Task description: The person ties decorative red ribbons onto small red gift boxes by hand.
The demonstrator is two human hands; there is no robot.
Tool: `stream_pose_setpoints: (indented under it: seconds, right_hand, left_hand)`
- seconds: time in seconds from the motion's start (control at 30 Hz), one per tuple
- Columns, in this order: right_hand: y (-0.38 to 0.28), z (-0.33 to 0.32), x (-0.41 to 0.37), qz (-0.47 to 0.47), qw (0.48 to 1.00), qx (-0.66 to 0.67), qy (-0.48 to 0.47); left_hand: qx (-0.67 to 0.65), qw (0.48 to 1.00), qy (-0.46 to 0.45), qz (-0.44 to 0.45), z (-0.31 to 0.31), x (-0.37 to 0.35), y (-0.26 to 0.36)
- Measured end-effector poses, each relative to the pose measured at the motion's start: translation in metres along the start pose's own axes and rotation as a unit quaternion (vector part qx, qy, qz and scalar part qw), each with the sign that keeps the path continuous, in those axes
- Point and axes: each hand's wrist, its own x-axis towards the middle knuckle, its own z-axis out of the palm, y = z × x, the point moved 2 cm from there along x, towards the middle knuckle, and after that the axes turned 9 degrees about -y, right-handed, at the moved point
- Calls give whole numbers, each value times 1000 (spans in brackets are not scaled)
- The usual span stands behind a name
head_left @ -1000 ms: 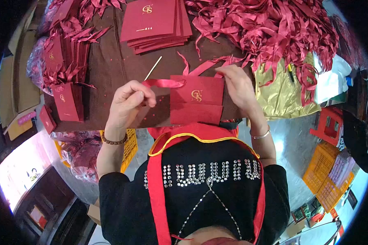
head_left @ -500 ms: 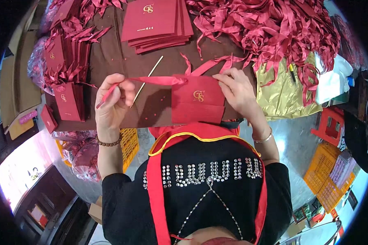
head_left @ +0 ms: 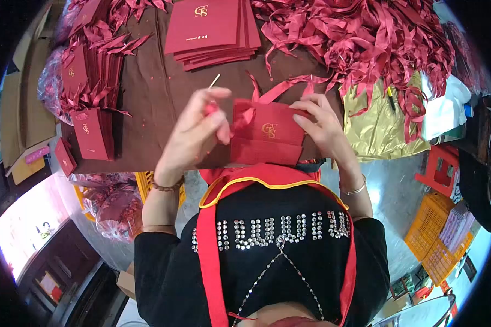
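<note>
A flat red paper gift bag (head_left: pixel 278 117) with a gold logo lies at the table's front edge, its lower part creased across. My right hand (head_left: pixel 323 124) pinches the bag's upper right edge. To the left of the bag, my left hand (head_left: pixel 193 133) is closed on a red ribbon (head_left: pixel 247 115) joined to the bag near its upper left corner. Motion blurs these fingers, and they partly cover the ribbon. Another length of ribbon (head_left: pixel 281 90) trails behind the bag. A thin pale stick (head_left: pixel 215 80) shows only its far end beyond my left hand.
Large red bags (head_left: pixel 207 27) are stacked at the back. Ribboned bags (head_left: pixel 95 133) stand in rows at left. A heap of red ribbons (head_left: pixel 360 43) covers the back right, above gold wrapping (head_left: pixel 376 128). Orange crates (head_left: pixel 433 237) and a red stool (head_left: pixel 439 169) stand on the floor.
My left hand has moved right, toward the bag, bringing the ribbon's end with it; the stretched ribbon has slackened. My right hand stays at the bag's upper right, its fingers slightly shifted.
</note>
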Motion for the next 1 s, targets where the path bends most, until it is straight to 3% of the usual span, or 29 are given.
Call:
stream_pose_setpoints:
  seconds: [0.07, 0.23, 0.3, 0.5, 0.57, 0.6, 0.63, 0.7, 0.77, 0.83, 1.0]
  right_hand:
    - [5, -1, -2, 26, 996, 87, -26]
    - [17, -1, -5, 54, 992, 104, -51]
    - [21, 0, -4, 66, 987, 138, -56]
    - [18, -4, -1, 98, 943, 298, -112]
    - [22, -1, 1, 122, 937, 302, -129]
    - [23, 1, 2, 123, 936, 303, -128]
    - [23, 4, 3, 126, 935, 310, -122]
    - [23, 7, 6, 130, 932, 319, -115]
    - [22, 7, 8, 135, 928, 326, -120]
    - [22, 8, 9, 139, 927, 325, -123]
    - [24, 10, 11, 142, 931, 314, -123]
  left_hand:
    - [18, 998, -43, -51, 16, 7, -7]
    - [75, 983, -140, -92, 41, 17, -37]
    - [114, 980, -150, -62, 47, 18, -50]
    - [77, 980, -141, -114, 47, 17, -67]
    - [141, 984, -71, -80, 46, 21, -68]
    - [262, 965, -31, -8, 48, 25, -61]
    - [262, 964, -33, -9, 49, 27, -59]
    - [398, 912, 17, 95, 51, 28, -53]
    - [402, 909, 33, 106, 53, 30, -54]
    - [463, 870, 55, 160, 52, 33, -57]
    - [434, 881, 72, 172, 56, 37, -59]
